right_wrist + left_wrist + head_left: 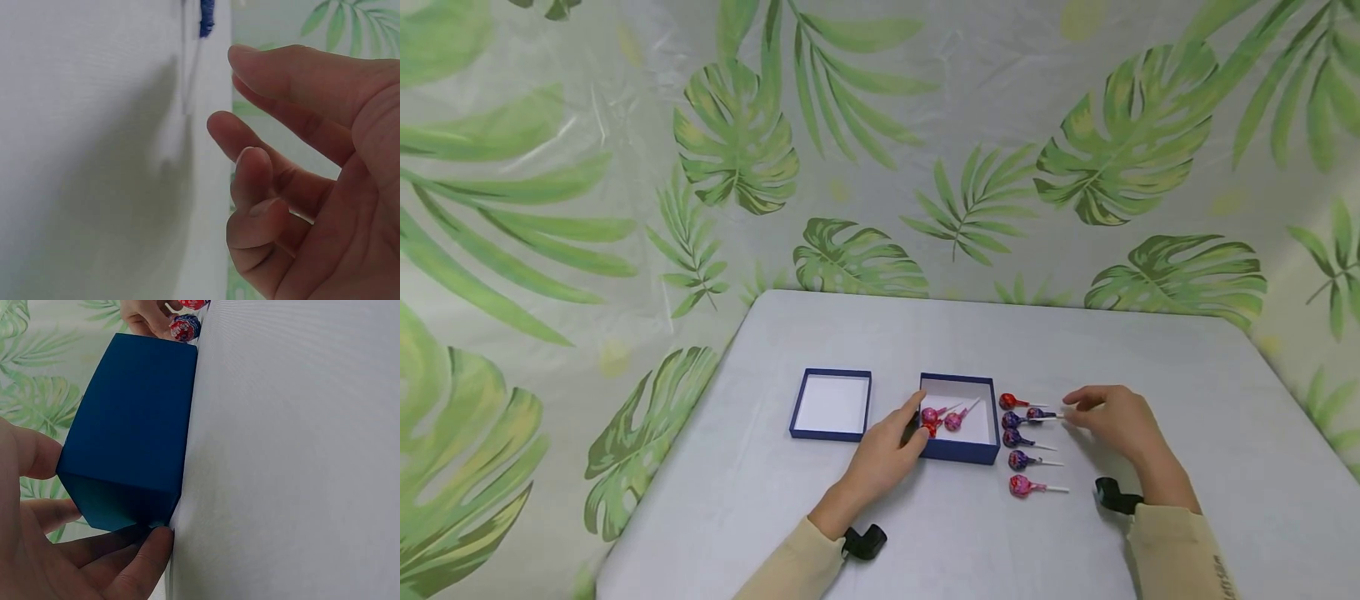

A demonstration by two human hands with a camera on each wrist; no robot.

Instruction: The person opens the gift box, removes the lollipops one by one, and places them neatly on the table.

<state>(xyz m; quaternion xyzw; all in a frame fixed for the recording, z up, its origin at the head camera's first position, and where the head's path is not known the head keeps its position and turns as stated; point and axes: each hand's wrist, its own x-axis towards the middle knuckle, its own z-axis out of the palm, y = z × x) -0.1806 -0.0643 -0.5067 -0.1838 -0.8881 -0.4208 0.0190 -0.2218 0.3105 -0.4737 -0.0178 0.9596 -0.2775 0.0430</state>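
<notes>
Box (958, 452) open on counter (955, 542), lid (832, 406) lying apart to its left. Box gripped at its left end by the left hand (883, 450), fingers bent about the corner. A few pops (954, 422) held inside, heads toward the left wall; the rest laid out just right of the box, from a red pop (1007, 402) at the far end to a pink pop (1021, 486) at the near end.

Right hand (1108, 421) poised at the stick ends of two purple pops (1014, 420). Its fingers are bent, with a narrow gap at thumb and forefinger; in the right wrist view no stick is seen between them.

Main risk judged: the two sticks meet near their tips, so both could be pinched at once, or the second dragged askew. Sticks are thin and low; a tip could be missed, or rolled away by a grazing fingertip. If lifted by the tip, a pop could be swung down by its heavy head and knocked against the box's right wall. Box could be skidded or tipped if pressed too hard from the left.
</notes>
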